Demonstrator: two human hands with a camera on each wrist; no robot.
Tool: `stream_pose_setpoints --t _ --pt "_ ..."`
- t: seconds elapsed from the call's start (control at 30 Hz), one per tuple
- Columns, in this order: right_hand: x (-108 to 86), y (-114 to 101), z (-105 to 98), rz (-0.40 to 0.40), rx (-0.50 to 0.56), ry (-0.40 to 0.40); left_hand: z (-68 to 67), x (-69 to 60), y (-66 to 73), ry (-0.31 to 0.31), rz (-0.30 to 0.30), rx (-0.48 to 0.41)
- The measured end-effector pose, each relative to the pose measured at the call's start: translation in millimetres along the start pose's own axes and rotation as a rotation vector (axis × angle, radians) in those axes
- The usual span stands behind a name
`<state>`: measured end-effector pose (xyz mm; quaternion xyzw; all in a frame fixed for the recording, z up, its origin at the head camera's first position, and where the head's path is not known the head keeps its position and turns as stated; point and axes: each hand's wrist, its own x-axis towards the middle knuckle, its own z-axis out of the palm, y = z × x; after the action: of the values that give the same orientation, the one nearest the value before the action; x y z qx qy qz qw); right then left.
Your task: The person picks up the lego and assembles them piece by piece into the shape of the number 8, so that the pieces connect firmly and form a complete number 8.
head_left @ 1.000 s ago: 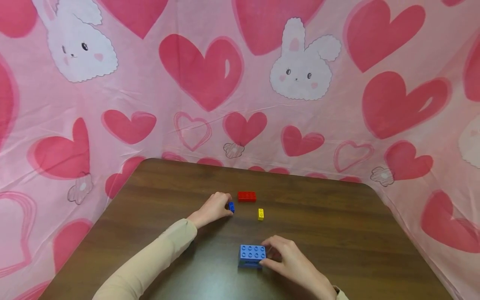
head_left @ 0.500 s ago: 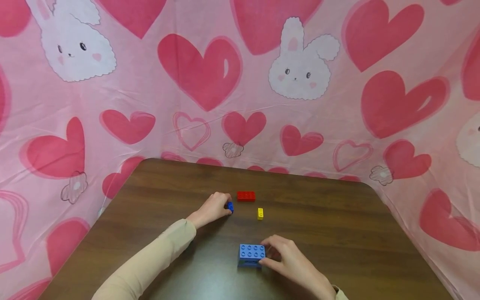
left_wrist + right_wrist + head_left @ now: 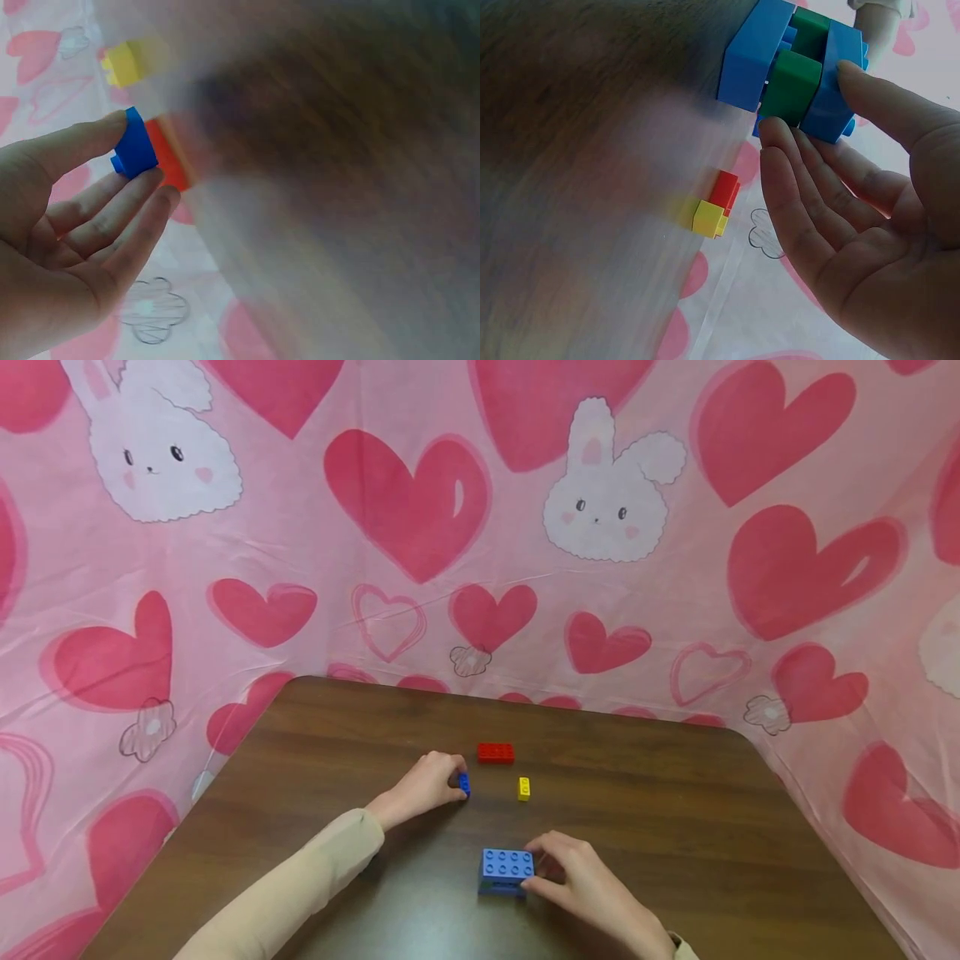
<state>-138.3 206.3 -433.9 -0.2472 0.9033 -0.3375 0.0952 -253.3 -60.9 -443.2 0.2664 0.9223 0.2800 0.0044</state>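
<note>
My left hand [image 3: 423, 787] pinches a small dark-blue toy brick [image 3: 464, 785] between thumb and fingers, left of the table's middle. In the left wrist view the studs of that blue brick [image 3: 137, 146] point toward the palm. Nearer to me, my right hand [image 3: 581, 881] grips the right end of a stack of bricks [image 3: 507, 865], which stands upright on the table. The right wrist view shows its layers: a blue brick at the bottom [image 3: 754, 56], green bricks [image 3: 793, 88] in the middle, and a blue eight-stud brick [image 3: 832, 94] on top.
A red eight-stud brick [image 3: 496, 753] lies beyond the left hand. A small yellow brick [image 3: 523, 789] lies to the right of the left hand. The dark wooden table [image 3: 675, 827] meets a pink heart-and-rabbit cloth [image 3: 510, 635] along its back edge.
My left hand has drawn slightly toward me with the small blue brick in its fingers. The right hand and the stack stay in place.
</note>
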Motion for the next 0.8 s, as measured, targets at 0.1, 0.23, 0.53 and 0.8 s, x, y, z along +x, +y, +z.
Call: stream_pose_setpoints --t 0.1,0.23,0.53,0.8 --pt "0.1 0 0 0.004 -0.002 -0.001 -2.7 -6.0 6.8 -0.009 0.028 -0.001" --pt "0.2 0 0 0.007 -0.008 0.0 -5.5 -14.2 16.4 -0.024 0.057 0.014" --pt "-1.0 1 1 -0.009 -0.003 0.001 -9.3 -29.9 32.5 -0.048 0.098 0.02" --pt "-0.9 1 1 -0.02 0.001 0.008 -15.1 -40.3 45.7 -0.1 0.09 0.005"
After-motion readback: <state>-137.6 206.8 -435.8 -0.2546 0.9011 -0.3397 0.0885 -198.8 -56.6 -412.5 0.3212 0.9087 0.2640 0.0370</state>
